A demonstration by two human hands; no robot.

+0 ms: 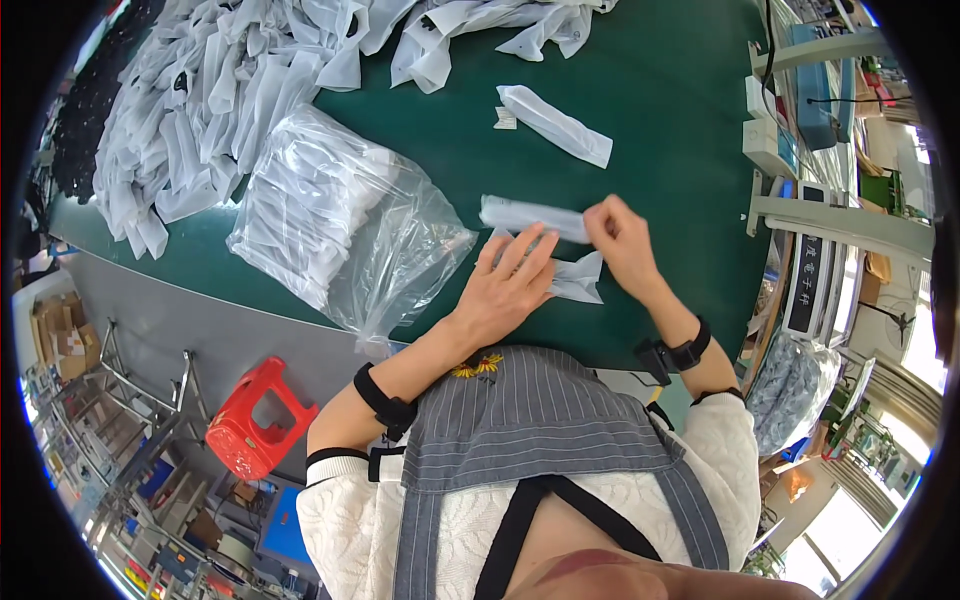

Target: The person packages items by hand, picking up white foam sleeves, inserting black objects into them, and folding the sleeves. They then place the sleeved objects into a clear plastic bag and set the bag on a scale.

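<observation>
Close in front of me on the green table lies a narrow, frosted white plastic packet (515,212). My right hand (625,250) is closed on its right end, thumb and fingers pinched together. My left hand (505,285) rests flat with fingers spread, its fingertips at the packet's near edge. A second white packet (580,280) lies partly under that hand, its right end showing. Farther off, another white packet (562,128) sits at a slant beside a small white slip (505,118). What the packets hold cannot be made out.
A large clear bag (400,240) stuffed with white packets lies to my left. Behind it, a heap of similar packets (215,110) covers the table's far left. A red stool (258,420) stands on the floor at left. Grey metal arms (840,222) border the table's right edge.
</observation>
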